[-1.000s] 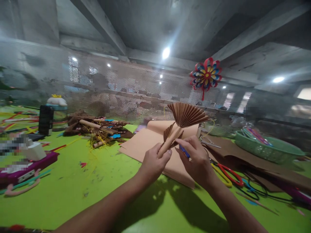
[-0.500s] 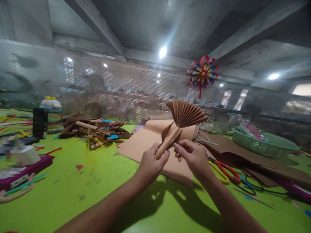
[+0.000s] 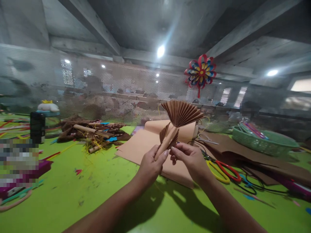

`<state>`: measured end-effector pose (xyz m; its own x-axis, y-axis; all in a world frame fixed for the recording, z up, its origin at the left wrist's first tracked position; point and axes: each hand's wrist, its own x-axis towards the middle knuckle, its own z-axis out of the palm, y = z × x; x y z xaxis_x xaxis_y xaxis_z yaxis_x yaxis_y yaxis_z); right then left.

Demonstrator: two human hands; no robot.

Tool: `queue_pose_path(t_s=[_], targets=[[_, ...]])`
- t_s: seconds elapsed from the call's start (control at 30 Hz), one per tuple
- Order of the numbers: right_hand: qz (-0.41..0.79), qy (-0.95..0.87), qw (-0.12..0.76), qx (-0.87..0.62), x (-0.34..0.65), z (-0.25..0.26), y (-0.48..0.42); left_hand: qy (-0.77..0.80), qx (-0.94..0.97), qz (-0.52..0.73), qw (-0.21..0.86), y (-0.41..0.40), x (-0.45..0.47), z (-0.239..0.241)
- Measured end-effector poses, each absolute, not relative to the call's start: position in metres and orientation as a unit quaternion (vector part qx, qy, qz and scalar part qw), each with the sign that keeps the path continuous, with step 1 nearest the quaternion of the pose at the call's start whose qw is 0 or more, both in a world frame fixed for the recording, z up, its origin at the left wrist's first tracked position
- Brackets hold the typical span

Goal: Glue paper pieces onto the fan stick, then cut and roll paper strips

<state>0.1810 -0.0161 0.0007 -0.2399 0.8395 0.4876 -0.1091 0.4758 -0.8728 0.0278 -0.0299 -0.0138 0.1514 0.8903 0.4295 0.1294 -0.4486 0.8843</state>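
A brown paper craft is held up over the table: a rolled paper tube (image 3: 166, 142) topped by a wide pleated paper fan (image 3: 182, 113). Smaller pleated pieces (image 3: 163, 132) stick out on both sides of the tube. My left hand (image 3: 150, 165) is wrapped round the tube's lower end. Close on the right, my right hand (image 3: 191, 159) has its thumb and forefinger pinched together beside the right small pleated piece (image 3: 174, 139). What lies between those fingertips is too small to make out. Beneath both hands spreads a stack of tan kraft paper (image 3: 133, 142).
Red-and-yellow-handled scissors (image 3: 227, 171) lie right of my right hand, near dark brown paper (image 3: 233, 150) and a green basket (image 3: 264, 142). Paper scraps and rolls (image 3: 97, 129) are piled at left. A phone (image 3: 37, 127) stands upright further left. A colourful pinwheel (image 3: 201, 72) hangs behind.
The craft has shifted slightly left in view, as has the background. My right fingertips have moved a little down and left, closer to the tube. The left-hand grip is the same.
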Motion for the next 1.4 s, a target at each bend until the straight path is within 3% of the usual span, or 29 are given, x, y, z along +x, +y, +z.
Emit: queue_pose_path(t_s=[0.27, 0.43, 0.57, 0.7, 0.87, 1.2, 1.4], targets=[[0.469, -0.641, 0.548, -0.262, 0.188, 0.004, -0.013, 0.351, 0.626, 0.539, 0.441, -0.034, 0.032, -0.007], [0.501, -0.660, 0.530, -0.181, 0.194, 0.009, -0.010, 0.273, 0.601, 0.510, 0.552, -0.040, 0.034, -0.004], [0.494, -0.636, 0.575, -0.144, 0.194, 0.012, -0.010, 0.224, 0.591, 0.473, 0.614, -0.043, 0.035, -0.004], [0.471, -0.587, 0.637, -0.165, 0.192, 0.011, -0.011, 0.257, 0.615, 0.478, 0.572, -0.040, 0.034, -0.007], [0.525, -0.564, 0.619, -0.150, 0.189, 0.011, -0.012, 0.296, 0.652, 0.477, 0.509, -0.034, 0.034, -0.008], [0.544, -0.545, 0.616, -0.163, 0.192, 0.009, -0.007, 0.288, 0.655, 0.486, 0.501, -0.036, 0.036, -0.010], [0.510, -0.575, 0.613, -0.185, 0.193, 0.012, -0.012, 0.333, 0.705, 0.501, 0.376, -0.033, 0.033, -0.010]])
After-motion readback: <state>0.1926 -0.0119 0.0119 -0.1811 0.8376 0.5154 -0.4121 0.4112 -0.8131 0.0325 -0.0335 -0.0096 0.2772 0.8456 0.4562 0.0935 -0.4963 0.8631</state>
